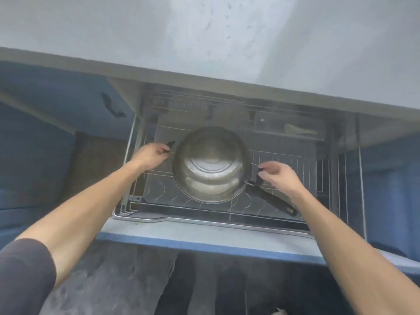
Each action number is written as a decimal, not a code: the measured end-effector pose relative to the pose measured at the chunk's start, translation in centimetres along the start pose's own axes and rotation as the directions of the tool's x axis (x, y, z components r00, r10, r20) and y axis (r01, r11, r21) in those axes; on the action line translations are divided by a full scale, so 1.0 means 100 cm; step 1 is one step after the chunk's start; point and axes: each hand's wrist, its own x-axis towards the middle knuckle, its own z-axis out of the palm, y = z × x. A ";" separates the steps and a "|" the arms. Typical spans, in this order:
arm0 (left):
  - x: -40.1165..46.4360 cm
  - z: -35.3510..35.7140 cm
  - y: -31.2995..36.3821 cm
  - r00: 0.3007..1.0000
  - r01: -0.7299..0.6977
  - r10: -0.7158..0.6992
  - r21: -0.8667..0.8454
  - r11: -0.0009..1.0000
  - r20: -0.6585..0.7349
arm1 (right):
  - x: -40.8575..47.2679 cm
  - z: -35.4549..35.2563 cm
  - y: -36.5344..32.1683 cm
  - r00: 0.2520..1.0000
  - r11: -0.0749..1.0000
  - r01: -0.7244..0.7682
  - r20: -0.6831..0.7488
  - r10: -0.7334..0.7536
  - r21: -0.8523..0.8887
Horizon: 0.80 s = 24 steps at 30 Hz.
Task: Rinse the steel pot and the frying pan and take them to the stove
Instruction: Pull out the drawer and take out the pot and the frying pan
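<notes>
A round steel pot (211,171) sits in a pulled-out wire drawer rack (204,209) under the counter. It has a small black handle on each side. My left hand (151,155) is closed on the pot's left handle. My right hand (280,177) pinches the right handle between thumb and fingers. Under the pot lies the frying pan, and only its long black handle (273,200) shows, pointing toward the lower right. The pan's body is hidden by the pot.
A pale countertop (227,42) overhangs the drawer at the top. The drawer's blue front edge (204,242) runs below the rack. Blue cabinet fronts (34,133) flank both sides. Some utensils lie blurred at the rack's back (297,130). Dark floor lies below.
</notes>
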 end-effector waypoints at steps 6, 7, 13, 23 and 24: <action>0.052 0.035 -0.016 0.998 0.047 -0.053 0.147 0.988 0.033 | 0.049 0.031 0.055 0.996 0.997 -0.046 -0.077 0.040 -0.070; 0.054 0.039 -0.016 0.999 0.035 -0.039 0.147 0.988 0.022 | 0.049 0.033 0.061 0.996 0.998 -0.039 -0.081 0.035 -0.047; 0.063 0.046 -0.023 0.999 0.045 -0.043 0.169 0.985 -0.019 | 0.061 0.036 0.062 1.000 1.000 -0.008 -0.012 0.008 0.002; 0.007 0.006 -0.013 0.995 -0.065 0.072 0.094 0.993 -0.065 | 0.023 0.002 0.037 1.000 0.998 0.019 0.015 -0.020 0.067; -0.007 -0.004 -0.007 0.993 -0.078 0.084 0.071 0.994 -0.078 | 0.009 -0.011 0.029 0.999 0.995 0.029 0.026 -0.031 0.090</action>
